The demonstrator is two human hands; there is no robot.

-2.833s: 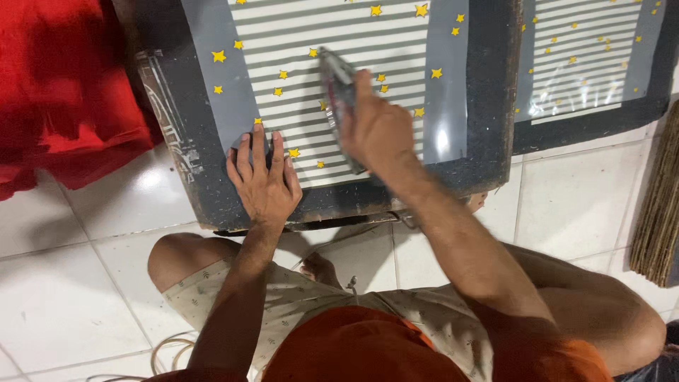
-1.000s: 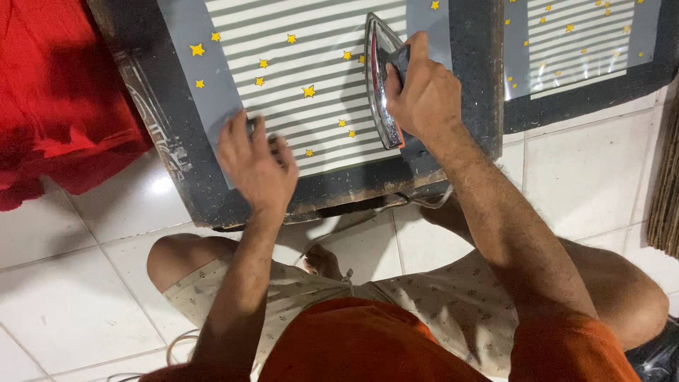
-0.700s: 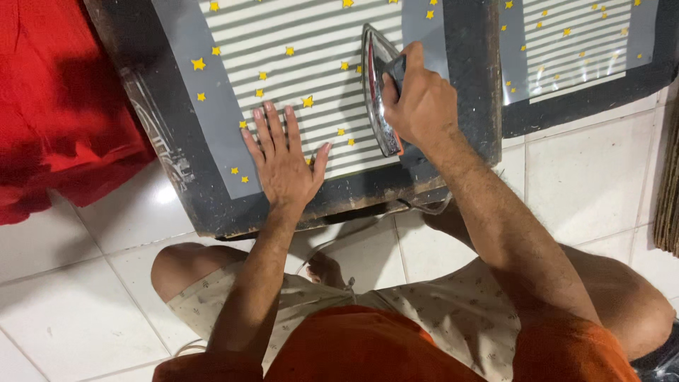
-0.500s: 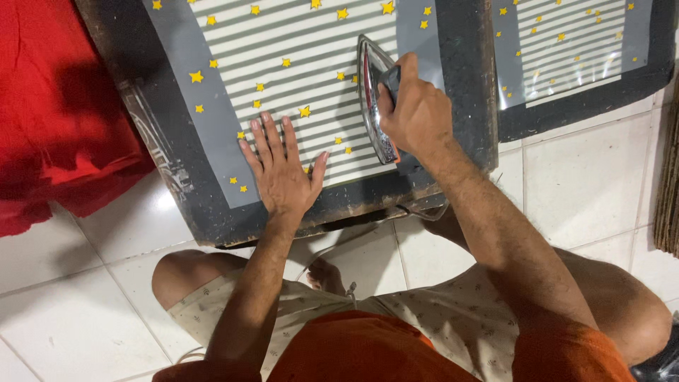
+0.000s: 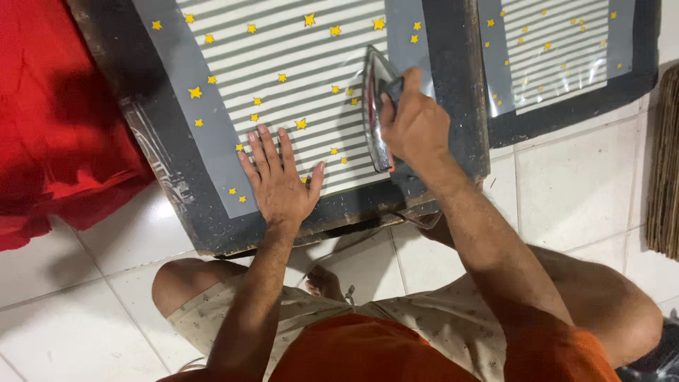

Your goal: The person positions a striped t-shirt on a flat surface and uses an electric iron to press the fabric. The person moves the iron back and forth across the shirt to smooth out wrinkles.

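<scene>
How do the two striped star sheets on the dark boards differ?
The near striped sheet looks larger, with the left hand flat on it and the iron, gripped by the right hand, on its right side. The far striped sheet looks smaller and lies untouched. Both show grey stripes, yellow stars and grey borders.

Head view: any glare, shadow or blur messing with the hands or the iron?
Head view: sharp overall; bright glare streak on the iron soleplate under the right hand; soft shadow beside the flat left hand on the striped sheet; sheen on the floor tiles.
</scene>
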